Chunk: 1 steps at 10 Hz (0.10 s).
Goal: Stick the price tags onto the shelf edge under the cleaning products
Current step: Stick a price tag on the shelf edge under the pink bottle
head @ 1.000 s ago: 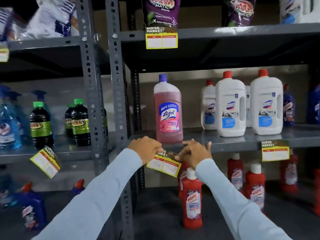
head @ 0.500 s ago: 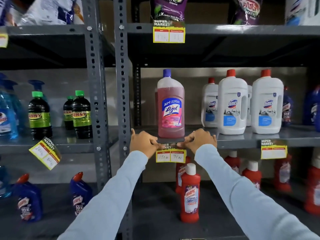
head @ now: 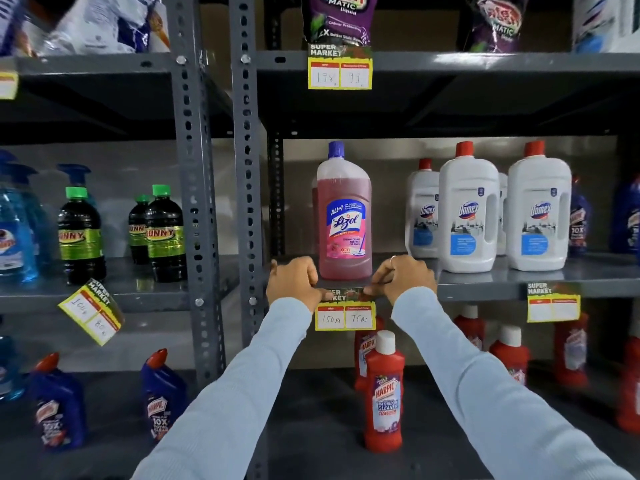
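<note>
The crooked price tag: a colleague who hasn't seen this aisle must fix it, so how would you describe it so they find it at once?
Start at the left shelving bay, on the shelf holding the green-capped Sunny bottles. On that shelf's front edge hangs a yellow price tag. Unlike the level tags under the Lizol bottle and the Domex jugs, it hangs tilted.

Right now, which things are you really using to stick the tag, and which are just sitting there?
Using:
- price tag, level under the pink Lizol bottle
- shelf edge
- left hand and right hand, pressing the tag's top corners

Just sitting there:
- white Domex bottles
- red Harpic bottle
- green-capped dark bottles
- crooked tag
</note>
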{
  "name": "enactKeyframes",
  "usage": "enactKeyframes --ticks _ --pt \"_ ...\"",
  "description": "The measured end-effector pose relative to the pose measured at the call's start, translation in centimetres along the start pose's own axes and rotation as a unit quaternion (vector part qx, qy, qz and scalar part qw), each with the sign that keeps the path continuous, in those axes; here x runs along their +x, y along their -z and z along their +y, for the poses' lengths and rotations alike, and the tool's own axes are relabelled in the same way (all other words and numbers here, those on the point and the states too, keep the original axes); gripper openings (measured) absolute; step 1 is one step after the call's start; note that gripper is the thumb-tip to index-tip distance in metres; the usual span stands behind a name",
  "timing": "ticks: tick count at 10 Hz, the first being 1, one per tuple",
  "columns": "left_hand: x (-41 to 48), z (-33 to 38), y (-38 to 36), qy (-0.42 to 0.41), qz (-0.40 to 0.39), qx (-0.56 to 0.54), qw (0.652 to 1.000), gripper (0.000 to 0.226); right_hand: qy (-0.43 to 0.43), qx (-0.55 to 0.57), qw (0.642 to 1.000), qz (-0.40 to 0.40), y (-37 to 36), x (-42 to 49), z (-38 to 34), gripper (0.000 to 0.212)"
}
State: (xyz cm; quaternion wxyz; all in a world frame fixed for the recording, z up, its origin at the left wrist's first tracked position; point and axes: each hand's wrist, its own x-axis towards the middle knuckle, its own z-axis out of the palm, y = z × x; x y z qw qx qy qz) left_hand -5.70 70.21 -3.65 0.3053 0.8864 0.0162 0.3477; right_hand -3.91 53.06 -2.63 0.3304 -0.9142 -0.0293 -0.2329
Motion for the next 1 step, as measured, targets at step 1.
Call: enactKeyframes --ticks 1 --pt "1.00 0.12 1.17 0.021 -0.049 -0.010 0.999 0.027 0.002 0.000 1.000 0.003 2.45 -0.10 0.87 0.030"
